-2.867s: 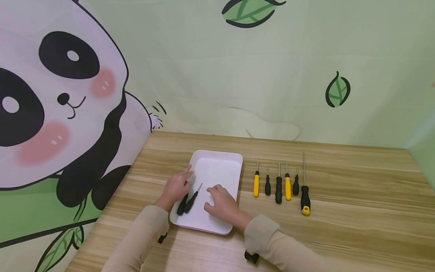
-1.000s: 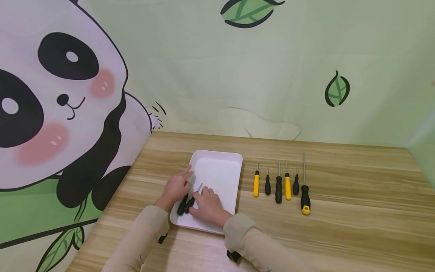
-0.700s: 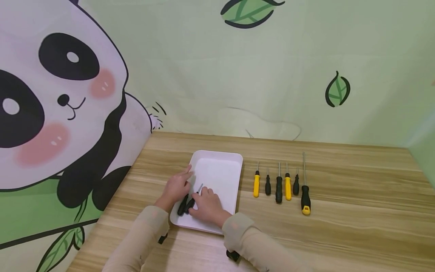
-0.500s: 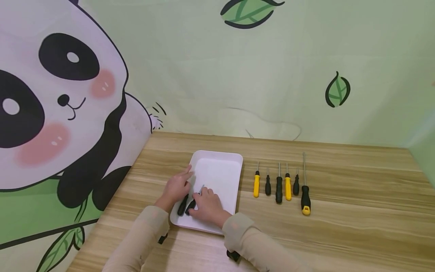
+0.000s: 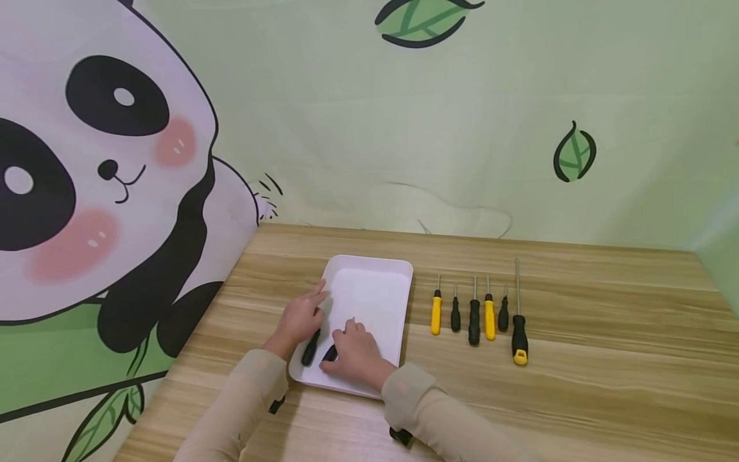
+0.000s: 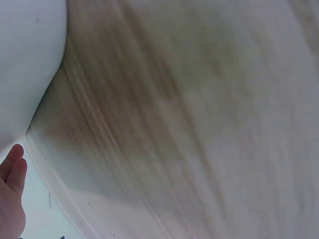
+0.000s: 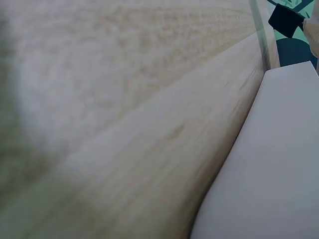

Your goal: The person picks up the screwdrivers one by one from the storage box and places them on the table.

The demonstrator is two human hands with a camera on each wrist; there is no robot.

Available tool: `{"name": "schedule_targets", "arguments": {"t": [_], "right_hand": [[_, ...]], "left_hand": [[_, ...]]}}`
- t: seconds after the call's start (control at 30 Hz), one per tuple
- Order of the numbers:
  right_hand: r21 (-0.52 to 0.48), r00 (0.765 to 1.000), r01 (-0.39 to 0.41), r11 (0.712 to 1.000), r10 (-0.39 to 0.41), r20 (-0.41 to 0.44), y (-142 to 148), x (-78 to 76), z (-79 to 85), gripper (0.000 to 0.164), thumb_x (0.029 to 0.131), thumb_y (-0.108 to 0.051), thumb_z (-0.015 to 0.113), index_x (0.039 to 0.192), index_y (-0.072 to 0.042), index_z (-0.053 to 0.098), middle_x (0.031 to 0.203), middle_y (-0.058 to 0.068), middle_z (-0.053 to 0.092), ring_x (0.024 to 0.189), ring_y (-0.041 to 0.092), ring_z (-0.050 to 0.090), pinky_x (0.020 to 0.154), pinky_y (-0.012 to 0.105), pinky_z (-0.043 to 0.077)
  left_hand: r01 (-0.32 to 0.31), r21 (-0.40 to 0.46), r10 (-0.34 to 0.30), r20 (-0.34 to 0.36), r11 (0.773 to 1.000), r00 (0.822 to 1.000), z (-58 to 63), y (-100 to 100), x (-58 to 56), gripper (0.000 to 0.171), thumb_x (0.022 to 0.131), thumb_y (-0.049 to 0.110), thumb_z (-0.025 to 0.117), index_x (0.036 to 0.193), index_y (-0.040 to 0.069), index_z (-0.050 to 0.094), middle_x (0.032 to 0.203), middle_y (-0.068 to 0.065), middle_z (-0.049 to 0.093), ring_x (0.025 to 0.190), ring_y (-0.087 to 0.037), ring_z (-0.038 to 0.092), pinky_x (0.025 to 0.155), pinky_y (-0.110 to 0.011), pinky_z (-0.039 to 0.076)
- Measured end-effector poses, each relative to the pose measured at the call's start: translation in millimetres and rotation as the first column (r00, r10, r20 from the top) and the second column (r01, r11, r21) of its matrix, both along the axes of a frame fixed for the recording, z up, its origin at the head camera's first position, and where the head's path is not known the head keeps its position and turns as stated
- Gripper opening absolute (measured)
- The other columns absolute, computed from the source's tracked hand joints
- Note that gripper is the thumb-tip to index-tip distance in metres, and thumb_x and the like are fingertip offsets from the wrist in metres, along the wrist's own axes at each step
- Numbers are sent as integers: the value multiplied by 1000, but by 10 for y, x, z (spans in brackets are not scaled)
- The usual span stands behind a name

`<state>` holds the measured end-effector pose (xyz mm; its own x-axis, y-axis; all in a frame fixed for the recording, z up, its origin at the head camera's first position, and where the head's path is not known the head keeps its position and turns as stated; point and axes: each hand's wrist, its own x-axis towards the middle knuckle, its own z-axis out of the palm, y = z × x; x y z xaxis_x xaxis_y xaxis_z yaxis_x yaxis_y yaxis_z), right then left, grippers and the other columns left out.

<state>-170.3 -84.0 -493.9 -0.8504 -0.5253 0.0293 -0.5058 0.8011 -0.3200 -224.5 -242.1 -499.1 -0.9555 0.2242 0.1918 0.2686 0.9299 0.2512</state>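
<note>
In near half of tray [image 5: 369, 295]: black screwdriver [image 5: 330, 354], long axis slanting toward far right corner. Right hand [image 5: 359, 354] nearer, fingers clamped on it from right. Left hand [image 5: 300, 317] at tray's left rim, fingers extended.

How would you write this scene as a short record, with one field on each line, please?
Tray: white, rectangular, on a wood-grain table
Left hand: rests at the tray's left edge
Right hand: grips a black-handled screwdriver, mostly covered by the hand
Also in tray: another black-handled tool, left of the gripped one; its shank is not visible
Right of tray: two yellow-handled screwdrivers, three smaller black-handled ones, one long black-and-yellow screwdriver
Backdrop: printed panda, green leaves
</note>
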Motion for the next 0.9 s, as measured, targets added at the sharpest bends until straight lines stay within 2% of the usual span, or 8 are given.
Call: {"name": "schedule_targets", "arguments": {"t": [0.27, 0.57, 0.9], "right_hand": [[13, 999, 8, 1000, -9, 32, 36, 38, 12, 55, 66, -53, 66, 95, -7, 58, 107, 16, 50, 90, 25, 50, 66, 33, 46], [25, 999, -4, 1000, 3, 38, 98, 70, 47, 48, 65, -46, 69, 92, -8, 57, 96, 10, 48, 81, 20, 46, 57, 27, 40], [20, 994, 6, 1000, -8, 109, 116, 70, 56, 40, 62, -34, 70, 88, -7, 56, 108, 17, 48, 88, 24, 46, 62, 29, 43]], "left_hand": [[-6, -2, 6, 8, 1000, 1000, 14, 5, 15, 43, 77, 7, 49, 119, 7, 56, 136, -4, 43, 103, -24, 57, 68, -37, 47], [-11, -10, 12, 17, 1000, 1000, 2, 1, 1, 42, 78, 8, 48, 120, 8, 56, 136, -3, 43, 107, -25, 55, 71, -38, 47], [-15, -7, 15, 33, 1000, 999, -3, -3, -3, 43, 79, 9, 48, 121, 8, 55, 136, -3, 42, 103, -24, 57, 70, -37, 47]]}}
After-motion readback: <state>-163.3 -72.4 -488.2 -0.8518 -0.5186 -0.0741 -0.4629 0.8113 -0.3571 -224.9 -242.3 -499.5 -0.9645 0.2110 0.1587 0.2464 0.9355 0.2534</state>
